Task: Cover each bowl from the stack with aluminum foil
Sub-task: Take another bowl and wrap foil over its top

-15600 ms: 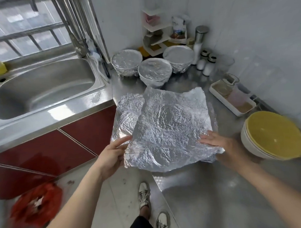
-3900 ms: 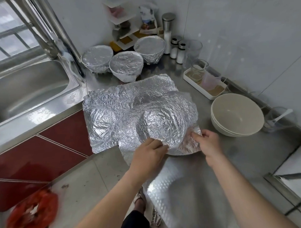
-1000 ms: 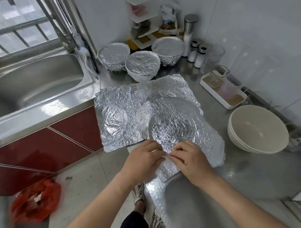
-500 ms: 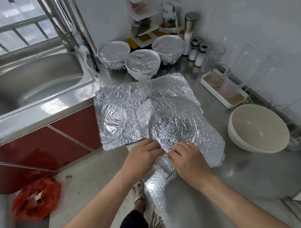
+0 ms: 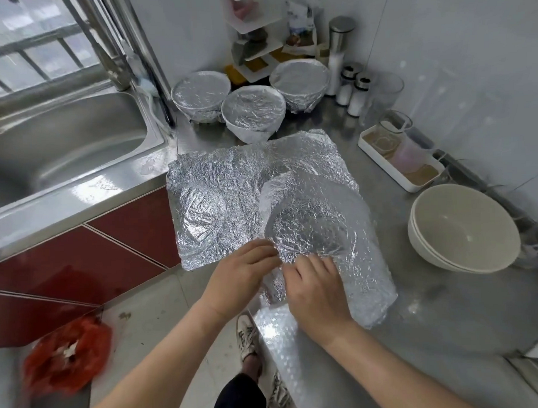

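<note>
A crinkled sheet of aluminum foil (image 5: 332,213) is draped over a bowl near the counter's front edge; the bowl itself is hidden under it. My left hand (image 5: 240,278) and my right hand (image 5: 316,290) sit side by side at the near rim, fingers curled, pinching the foil down. More loose foil sheets (image 5: 213,202) lie flat to the left. A stack of bare cream bowls (image 5: 463,227) stands at the right. Three foil-covered bowls (image 5: 254,111) sit at the back.
A steel sink (image 5: 58,141) lies to the left. A white tray with glass cups (image 5: 400,159), shakers (image 5: 353,91) and a corner shelf (image 5: 255,30) line the wall. A red bag (image 5: 65,354) is on the floor; the person's shoes show below the counter edge.
My two hands have stayed together at the near rim, pressing the foil's front edge further down and under. The foil over the bowl looks more tightly shaped.
</note>
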`<state>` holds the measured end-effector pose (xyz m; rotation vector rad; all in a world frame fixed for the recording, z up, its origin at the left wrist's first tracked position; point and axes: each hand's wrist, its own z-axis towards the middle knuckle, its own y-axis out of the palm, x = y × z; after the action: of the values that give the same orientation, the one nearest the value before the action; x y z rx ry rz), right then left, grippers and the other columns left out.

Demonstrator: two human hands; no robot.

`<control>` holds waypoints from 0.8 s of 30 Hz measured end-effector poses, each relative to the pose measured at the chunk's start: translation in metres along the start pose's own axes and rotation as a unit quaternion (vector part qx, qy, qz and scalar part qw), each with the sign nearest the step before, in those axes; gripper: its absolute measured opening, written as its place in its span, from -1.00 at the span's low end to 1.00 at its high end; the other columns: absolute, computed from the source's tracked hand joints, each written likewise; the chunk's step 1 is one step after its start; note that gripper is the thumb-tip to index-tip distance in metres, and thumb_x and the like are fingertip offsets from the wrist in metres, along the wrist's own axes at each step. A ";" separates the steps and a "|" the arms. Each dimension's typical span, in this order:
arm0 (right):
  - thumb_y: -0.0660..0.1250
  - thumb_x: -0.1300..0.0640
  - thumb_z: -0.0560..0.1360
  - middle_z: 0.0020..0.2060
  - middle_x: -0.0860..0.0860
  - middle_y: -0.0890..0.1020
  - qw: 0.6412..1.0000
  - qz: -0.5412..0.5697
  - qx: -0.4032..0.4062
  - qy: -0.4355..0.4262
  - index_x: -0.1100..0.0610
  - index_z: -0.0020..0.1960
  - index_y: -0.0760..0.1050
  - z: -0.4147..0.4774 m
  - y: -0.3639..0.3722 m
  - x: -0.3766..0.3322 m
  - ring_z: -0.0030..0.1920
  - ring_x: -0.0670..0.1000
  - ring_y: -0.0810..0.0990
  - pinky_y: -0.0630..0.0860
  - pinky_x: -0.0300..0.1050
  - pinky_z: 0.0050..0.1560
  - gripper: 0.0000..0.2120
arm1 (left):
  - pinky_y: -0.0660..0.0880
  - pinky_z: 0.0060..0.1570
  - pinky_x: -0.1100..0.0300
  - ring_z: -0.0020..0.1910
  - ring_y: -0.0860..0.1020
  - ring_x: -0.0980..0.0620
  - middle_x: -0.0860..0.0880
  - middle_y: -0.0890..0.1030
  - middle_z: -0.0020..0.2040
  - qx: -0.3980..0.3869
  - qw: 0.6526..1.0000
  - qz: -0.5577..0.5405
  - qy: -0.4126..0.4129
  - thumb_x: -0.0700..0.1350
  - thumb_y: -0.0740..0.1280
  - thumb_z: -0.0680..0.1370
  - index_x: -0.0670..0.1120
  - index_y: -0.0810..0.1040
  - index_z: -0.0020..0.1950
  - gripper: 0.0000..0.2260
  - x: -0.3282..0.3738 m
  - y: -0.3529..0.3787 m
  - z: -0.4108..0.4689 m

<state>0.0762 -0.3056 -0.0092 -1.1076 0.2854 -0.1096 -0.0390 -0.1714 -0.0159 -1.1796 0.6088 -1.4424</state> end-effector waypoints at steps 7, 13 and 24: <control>0.25 -0.04 0.53 -0.18 -0.08 0.52 0.970 0.193 -0.080 0.121 0.04 -0.04 0.64 0.002 -0.001 0.010 -0.13 -0.02 0.46 0.44 -0.08 -0.10 -0.77 | 0.55 0.18 0.07 0.24 0.55 -0.01 0.01 0.64 0.15 -0.021 0.999 -0.022 -0.045 -0.12 0.30 0.58 -0.07 0.66 0.14 -0.79 0.000 -0.005 -0.005; 0.30 -0.03 0.50 -0.18 -0.10 0.50 0.984 0.141 -0.109 0.023 0.03 -0.11 0.62 -0.008 -0.008 0.040 -0.13 -0.02 0.44 0.45 -0.08 -0.13 -0.83 | 0.57 -0.05 0.10 0.06 0.56 0.02 0.04 0.64 0.01 -0.060 0.997 -0.053 -0.011 0.04 0.32 0.59 -0.02 0.68 0.07 -0.79 0.014 0.002 0.004; 0.30 0.29 0.44 -0.30 0.02 0.45 0.995 0.029 -0.045 -0.079 0.14 -0.24 0.48 -0.012 0.001 0.037 -0.27 0.06 0.41 0.36 -0.10 -0.22 -0.89 | 0.50 -0.11 0.17 -0.11 0.55 -0.01 0.02 0.64 -0.11 -0.026 0.997 0.029 0.073 -0.23 0.46 0.48 -0.08 0.69 -0.07 -0.92 0.010 0.011 0.006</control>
<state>0.1084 -0.3244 -0.0214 -1.1897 0.1827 0.0432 -0.0274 -0.1822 -0.0203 -1.0948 0.7805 -1.4808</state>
